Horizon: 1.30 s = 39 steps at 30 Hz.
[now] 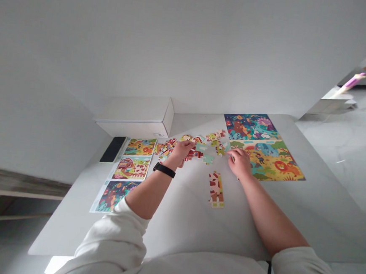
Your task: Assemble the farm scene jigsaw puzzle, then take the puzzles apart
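Observation:
Loose puzzle pieces [169,145] in red, yellow and pale blue lie in a spread pile at the middle of the table. Over the right part of this pile, my left hand [182,150] has its thumb and fingers pinched on a red puzzle piece [192,153], mostly hidden by the fingers. My right hand [239,161] rests palm down at the pile's right side, fingers apart, the tips beside a pale blue piece [227,146]. A joined strip of pieces [216,190], with brown patches on white, lies nearer to me.
Two finished puzzles, a dark blue one [250,126] and a yellow one [279,161], lie at right. At left are a sheet of three reference pictures [130,168] and a black phone [112,149]. A white box [134,114] stands at the back against the wall.

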{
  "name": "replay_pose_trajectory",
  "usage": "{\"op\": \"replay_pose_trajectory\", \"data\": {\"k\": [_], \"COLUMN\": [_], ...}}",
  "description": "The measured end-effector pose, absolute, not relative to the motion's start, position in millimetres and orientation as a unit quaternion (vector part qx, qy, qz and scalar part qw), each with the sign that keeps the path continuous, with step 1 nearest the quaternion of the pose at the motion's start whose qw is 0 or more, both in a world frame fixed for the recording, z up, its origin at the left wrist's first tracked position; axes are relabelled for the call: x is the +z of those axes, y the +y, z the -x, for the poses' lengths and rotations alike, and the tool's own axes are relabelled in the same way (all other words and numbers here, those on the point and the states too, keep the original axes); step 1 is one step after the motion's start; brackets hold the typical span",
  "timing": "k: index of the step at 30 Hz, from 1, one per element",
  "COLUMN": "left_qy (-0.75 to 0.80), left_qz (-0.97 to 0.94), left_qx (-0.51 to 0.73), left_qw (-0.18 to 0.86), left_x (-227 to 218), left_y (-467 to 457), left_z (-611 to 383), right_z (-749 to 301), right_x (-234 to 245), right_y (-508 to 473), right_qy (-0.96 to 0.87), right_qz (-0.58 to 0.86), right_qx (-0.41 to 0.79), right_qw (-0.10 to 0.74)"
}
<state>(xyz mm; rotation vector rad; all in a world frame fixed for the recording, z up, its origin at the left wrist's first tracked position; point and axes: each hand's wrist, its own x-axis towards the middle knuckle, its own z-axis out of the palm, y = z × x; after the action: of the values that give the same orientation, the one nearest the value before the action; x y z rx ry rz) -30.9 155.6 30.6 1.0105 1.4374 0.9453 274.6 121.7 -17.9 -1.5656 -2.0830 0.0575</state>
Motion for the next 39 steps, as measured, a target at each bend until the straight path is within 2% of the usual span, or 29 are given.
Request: {"op": "replay_pose_trajectory", "data": {"k": [9, 20, 28, 32, 37, 39], "left_qy": [0.589, 0.502, 0.516, 0.6, 0.703, 0.701], "left_qz": [-0.372, -0.283, -0.316, -0.406, -0.612, -0.645], "left_qx": [0.415, 0.434, 0.428, 0.367, 0.237, 0.207], "left_qw": [0.585, 0.693, 0.672, 0.583, 0.274, 0.222], "left_x": [35, 27, 30, 30, 33, 36], "left_y": [142, 115, 114, 118, 118, 112], "left_z": [38, 15, 10, 17, 44, 53], "right_z": [-268, -240, -235, -243, -244, -241], "right_x": [-12, 13, 12, 14, 25, 29], "right_y": [121, 127, 132, 151, 182, 190], "right_qy": [-0.757, -0.706, -0.695, -0.751, -0.85, -0.857], "right_qz": [0.602, 0.698, 0.705, 0.645, 0.514, 0.504], "right_qx": [0.013, 0.033, 0.061, 0.068, 0.102, 0.103], "right_qw": [0.253, 0.119, 0.127, 0.125, 0.05, 0.022]}}
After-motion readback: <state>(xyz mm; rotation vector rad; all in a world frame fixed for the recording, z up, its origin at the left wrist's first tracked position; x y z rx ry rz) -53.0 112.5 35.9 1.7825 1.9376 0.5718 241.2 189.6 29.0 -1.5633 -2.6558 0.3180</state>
